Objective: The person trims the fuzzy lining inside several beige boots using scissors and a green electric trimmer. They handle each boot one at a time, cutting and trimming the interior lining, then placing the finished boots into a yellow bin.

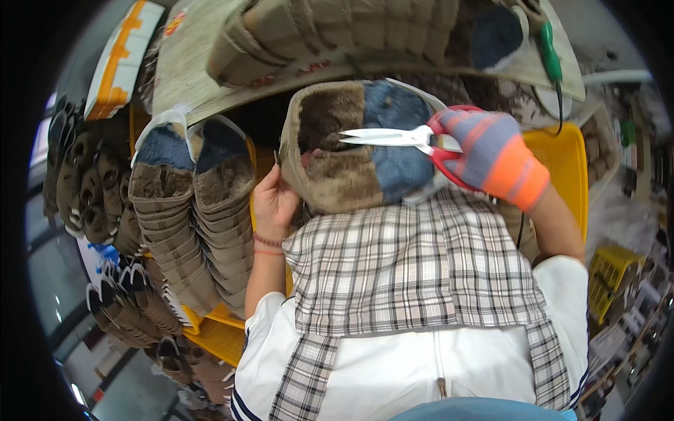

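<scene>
In front of my chest is a fleece-lined shoe upper (pixel 344 184), its lining brown on the left and dark blue on the right. Bare and closed on the upper's left edge is my left hand (pixel 275 201), with part of its fingers hidden inside or behind the fabric. My right hand (pixel 497 156) wears a grey and orange striped knit glove. It grips the red handles of a pair of scissors (pixel 393 137). Their silver blades point left across the upper's opening and lie almost together.
Two nested stacks of similar uppers (pixel 163 217) stand at my left. A row of nested uppers (pixel 337 35) lies on the table (pixel 186 88) ahead, near a green-handled corded tool (pixel 550 52). A yellow crate (pixel 572 165) is at right; hanging shoes (pixel 88 175) are far left.
</scene>
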### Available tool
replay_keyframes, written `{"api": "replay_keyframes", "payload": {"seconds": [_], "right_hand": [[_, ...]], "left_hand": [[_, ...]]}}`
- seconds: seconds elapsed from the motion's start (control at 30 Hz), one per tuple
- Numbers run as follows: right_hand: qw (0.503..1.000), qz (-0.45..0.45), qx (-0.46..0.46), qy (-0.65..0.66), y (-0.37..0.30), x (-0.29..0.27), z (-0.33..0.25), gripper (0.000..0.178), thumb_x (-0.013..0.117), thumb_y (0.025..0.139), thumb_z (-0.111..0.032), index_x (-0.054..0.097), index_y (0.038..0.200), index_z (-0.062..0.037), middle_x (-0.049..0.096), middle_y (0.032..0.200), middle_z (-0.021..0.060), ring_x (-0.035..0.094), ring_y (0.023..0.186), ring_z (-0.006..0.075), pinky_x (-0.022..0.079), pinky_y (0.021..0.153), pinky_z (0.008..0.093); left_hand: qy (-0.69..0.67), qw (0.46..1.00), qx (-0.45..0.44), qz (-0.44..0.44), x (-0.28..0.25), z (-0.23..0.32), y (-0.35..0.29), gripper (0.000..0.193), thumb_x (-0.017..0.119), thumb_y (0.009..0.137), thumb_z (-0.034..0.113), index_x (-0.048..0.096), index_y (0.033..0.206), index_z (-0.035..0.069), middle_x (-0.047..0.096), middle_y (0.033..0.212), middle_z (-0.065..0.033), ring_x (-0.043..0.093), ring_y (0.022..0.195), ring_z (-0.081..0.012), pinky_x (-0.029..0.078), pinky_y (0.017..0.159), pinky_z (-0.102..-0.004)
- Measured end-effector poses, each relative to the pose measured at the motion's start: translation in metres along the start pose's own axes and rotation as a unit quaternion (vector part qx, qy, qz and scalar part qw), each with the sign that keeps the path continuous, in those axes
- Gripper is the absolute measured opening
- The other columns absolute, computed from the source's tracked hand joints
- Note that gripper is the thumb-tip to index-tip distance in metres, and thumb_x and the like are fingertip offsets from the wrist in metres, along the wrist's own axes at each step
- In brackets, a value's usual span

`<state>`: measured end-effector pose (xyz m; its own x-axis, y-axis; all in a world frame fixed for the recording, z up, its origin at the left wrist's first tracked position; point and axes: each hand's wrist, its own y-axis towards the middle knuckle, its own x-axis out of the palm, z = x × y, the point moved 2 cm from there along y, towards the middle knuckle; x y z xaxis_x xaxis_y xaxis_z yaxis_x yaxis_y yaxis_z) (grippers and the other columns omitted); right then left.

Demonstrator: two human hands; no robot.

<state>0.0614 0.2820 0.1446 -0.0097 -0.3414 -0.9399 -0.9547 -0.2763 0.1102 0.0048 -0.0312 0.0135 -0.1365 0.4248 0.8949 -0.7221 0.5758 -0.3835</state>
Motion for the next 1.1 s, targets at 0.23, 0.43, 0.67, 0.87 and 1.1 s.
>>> {"api": "replay_keyframes", "payload": {"seconds": [0.23,0.43,0.67,0.87,1.1], "right_hand": [[0.987,-0.103,0.101,-0.063,0.012,0.083,0.036,0.027,0.063,0.079,-0.033,0.063,0.095,-0.0112,0.066,0.079,0.0078,0.063,0.069,0.0245,0.05,0.06,0.0336],[0.986,-0.126,0.099,-0.037,0.008,0.085,0.035,0.029,0.063,0.079,-0.033,0.063,0.098,-0.0113,0.066,0.081,0.0078,0.063,0.072,0.0243,0.049,0.061,0.0334],[0.982,-0.146,0.109,-0.056,0.009,0.067,0.035,0.029,0.064,0.079,-0.032,0.063,0.099,-0.0115,0.065,0.08,0.0075,0.064,0.073,0.0244,0.05,0.065,0.0324],[0.989,-0.123,0.07,-0.048,0.007,0.053,0.028,0.031,0.065,0.078,-0.035,0.063,0.098,-0.0104,0.065,0.08,0.0071,0.063,0.072,0.0238,0.05,0.066,0.032],[0.923,0.023,0.229,0.307,-0.003,0.065,0.016,0.039,0.074,0.074,-0.028,0.06,0.099,-0.002,0.067,0.083,0.0098,0.066,0.073,0.018,0.051,0.065,0.0269]], "left_hand": [[0.016,0.999,-0.007,0.031,-0.055,-0.009,0.013,0.043,0.046,0.092,0.008,0.035,0.131,-0.005,0.03,0.137,-0.0291,0.032,0.128,-0.0345,0.027,0.11,-0.0437],[0.057,0.998,-0.023,-0.023,-0.068,-0.016,0.015,0.044,0.052,0.089,0.009,0.038,0.13,-0.003,0.027,0.136,-0.033,0.039,0.125,-0.0322,0.035,0.106,-0.0389],[0.064,0.997,-0.032,0.006,-0.058,-0.014,0.014,0.046,0.052,0.089,0.008,0.036,0.131,-0.002,0.029,0.135,-0.0318,0.041,0.123,-0.0316,0.037,0.105,-0.0386],[0.035,0.999,-0.034,-0.002,-0.056,-0.016,0.013,0.044,0.049,0.09,0.006,0.035,0.131,-0.001,0.028,0.136,-0.0307,0.038,0.124,-0.0337,0.034,0.107,-0.0399],[0.083,0.996,-0.005,0.015,-0.031,-0.017,0.013,0.043,0.042,0.095,0.014,0.033,0.134,0.0,0.038,0.137,-0.0156,0.038,0.126,-0.0254,0.029,0.107,-0.038]]}}
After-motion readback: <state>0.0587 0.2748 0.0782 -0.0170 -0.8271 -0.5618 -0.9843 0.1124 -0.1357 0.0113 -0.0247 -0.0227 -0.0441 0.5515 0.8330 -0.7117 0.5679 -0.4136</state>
